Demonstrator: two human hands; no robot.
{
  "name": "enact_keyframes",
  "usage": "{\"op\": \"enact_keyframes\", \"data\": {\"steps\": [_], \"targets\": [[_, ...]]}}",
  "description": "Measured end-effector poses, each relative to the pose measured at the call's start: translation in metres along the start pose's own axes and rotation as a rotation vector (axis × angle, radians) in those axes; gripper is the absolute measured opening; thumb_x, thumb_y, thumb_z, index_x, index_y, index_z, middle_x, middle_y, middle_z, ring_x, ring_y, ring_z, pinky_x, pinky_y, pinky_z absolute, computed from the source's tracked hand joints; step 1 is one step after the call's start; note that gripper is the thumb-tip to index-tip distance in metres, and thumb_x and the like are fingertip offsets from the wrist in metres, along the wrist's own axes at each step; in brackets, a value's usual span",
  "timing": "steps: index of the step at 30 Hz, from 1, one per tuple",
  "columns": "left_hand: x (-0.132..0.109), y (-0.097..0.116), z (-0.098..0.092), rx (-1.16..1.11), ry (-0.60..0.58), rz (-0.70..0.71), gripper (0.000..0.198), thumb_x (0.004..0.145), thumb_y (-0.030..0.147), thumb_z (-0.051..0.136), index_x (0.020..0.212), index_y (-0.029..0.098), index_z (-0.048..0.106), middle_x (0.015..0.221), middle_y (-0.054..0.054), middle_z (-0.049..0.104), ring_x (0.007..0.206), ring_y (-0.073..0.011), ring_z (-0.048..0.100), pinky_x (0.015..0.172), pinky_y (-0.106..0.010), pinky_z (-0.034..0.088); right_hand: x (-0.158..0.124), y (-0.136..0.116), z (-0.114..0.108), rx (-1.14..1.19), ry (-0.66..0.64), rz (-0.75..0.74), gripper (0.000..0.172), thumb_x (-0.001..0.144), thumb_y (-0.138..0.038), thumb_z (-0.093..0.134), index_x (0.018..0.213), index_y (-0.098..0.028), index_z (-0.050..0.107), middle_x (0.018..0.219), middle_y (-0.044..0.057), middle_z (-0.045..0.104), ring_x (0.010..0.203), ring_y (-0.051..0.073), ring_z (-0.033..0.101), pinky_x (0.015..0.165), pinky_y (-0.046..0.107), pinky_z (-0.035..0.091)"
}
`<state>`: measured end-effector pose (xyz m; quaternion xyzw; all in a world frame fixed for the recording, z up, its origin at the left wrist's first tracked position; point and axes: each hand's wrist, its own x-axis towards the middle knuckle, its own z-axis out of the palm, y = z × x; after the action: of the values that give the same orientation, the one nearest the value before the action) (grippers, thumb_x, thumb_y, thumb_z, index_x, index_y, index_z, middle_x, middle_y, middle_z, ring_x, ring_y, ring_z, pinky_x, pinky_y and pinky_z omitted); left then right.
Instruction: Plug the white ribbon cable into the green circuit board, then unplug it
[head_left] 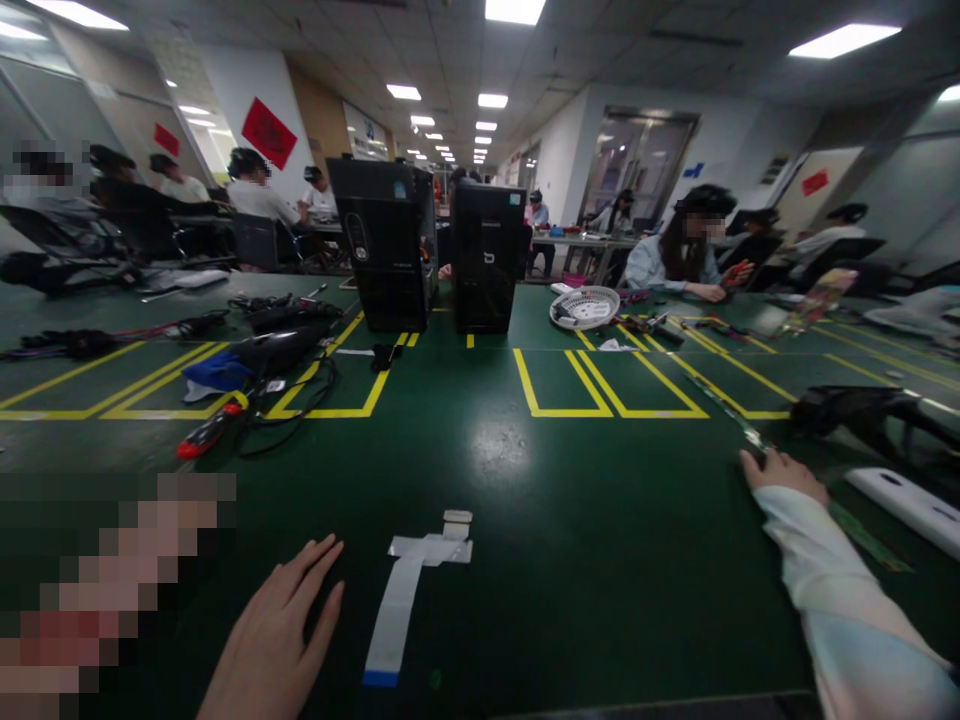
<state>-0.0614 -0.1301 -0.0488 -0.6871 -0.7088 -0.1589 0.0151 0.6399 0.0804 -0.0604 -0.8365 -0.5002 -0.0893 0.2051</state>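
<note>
White flat ribbon cable with blue end and crosswise translucent strips [405,590]: on the dark green surface [585,620], just right of the left hand [277,625]. Long axis runs away from the wearer, far end leaning right; blue end nearest. Left hand is far closer to it than the right hand [784,475]. Hands well apart: left empty, fingers extended; right at a thin green-and-silver strip [727,405], grip cannot be told. White perforated oval basket [596,296] farther off; contents indistinct.

An office-like workshop: long green table [585,500] with yellow lines [570,412], computer towers [397,265] upper centre, seated people [259,198] upper left, ceiling lights [516,10] above.
</note>
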Motion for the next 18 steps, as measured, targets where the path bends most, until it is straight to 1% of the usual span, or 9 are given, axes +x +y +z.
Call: {"op": "enact_keyframes", "data": {"steps": [2,4,7,10,12,15,18], "targets": [[0.000,0.002,-0.001,-0.006,0.004,-0.002,0.053,0.090,0.048,0.036,0.135,0.021,0.048,0.139,-0.010,0.050,0.124,-0.0295,0.049,0.105,-0.051,0.036,0.002,-0.002,0.004,-0.006,-0.021,-0.032,0.064,0.077,-0.066,0.030,0.096,-0.015,0.065,0.111,0.030,0.057,0.109,0.055,0.049,0.078,0.072,0.037],[0.000,0.005,-0.003,-0.017,0.018,-0.002,0.053,0.090,0.048,0.036,0.134,0.021,0.049,0.138,-0.010,0.050,0.124,-0.0297,0.050,0.104,-0.051,0.037,0.004,-0.006,0.007,-0.002,-0.041,-0.068,0.063,0.076,-0.068,0.032,0.094,-0.017,0.065,0.116,0.028,0.057,0.111,0.054,0.048,0.080,0.073,0.036],[0.002,0.011,-0.007,-0.027,0.048,-0.001,0.053,0.090,0.048,0.035,0.132,0.020,0.051,0.136,-0.011,0.052,0.122,-0.0295,0.051,0.104,-0.050,0.038,0.003,-0.014,0.011,0.009,-0.084,-0.128,0.067,0.074,-0.070,0.035,0.098,-0.016,0.065,0.125,0.028,0.053,0.116,0.052,0.046,0.085,0.071,0.036],[0.002,0.014,-0.009,-0.029,0.076,0.015,0.051,0.091,0.047,0.036,0.131,0.019,0.053,0.135,-0.011,0.053,0.122,-0.0291,0.051,0.106,-0.049,0.037,-0.003,-0.029,0.015,0.038,-0.142,-0.225,0.071,0.073,-0.068,0.039,0.106,-0.011,0.064,0.129,0.027,0.051,0.119,0.047,0.046,0.093,0.063,0.040],[0.002,0.013,-0.009,-0.026,0.086,0.026,0.051,0.091,0.046,0.037,0.131,0.020,0.052,0.136,-0.010,0.052,0.123,-0.0286,0.050,0.107,-0.049,0.035,-0.011,-0.043,0.016,0.071,-0.177,-0.325,0.069,0.074,-0.065,0.040,0.111,-0.011,0.062,0.130,0.022,0.053,0.122,0.041,0.047,0.099,0.056,0.040],[0.001,0.012,-0.008,-0.022,0.074,0.032,0.050,0.091,0.046,0.036,0.132,0.020,0.051,0.137,-0.010,0.051,0.124,-0.0277,0.049,0.108,-0.049,0.034,-0.030,-0.069,0.014,0.155,-0.206,-0.548,0.061,0.078,-0.059,0.041,0.117,-0.016,0.060,0.130,0.015,0.055,0.123,0.033,0.049,0.103,0.052,0.040],[0.002,0.011,-0.008,-0.009,0.067,0.028,0.052,0.091,0.048,0.034,0.131,0.019,0.052,0.135,-0.011,0.052,0.124,-0.0282,0.049,0.106,-0.049,0.036,-0.052,-0.095,0.008,0.249,-0.232,-0.753,0.055,0.084,-0.055,0.039,0.119,-0.018,0.059,0.130,0.012,0.056,0.124,0.029,0.049,0.104,0.049,0.040]]}}
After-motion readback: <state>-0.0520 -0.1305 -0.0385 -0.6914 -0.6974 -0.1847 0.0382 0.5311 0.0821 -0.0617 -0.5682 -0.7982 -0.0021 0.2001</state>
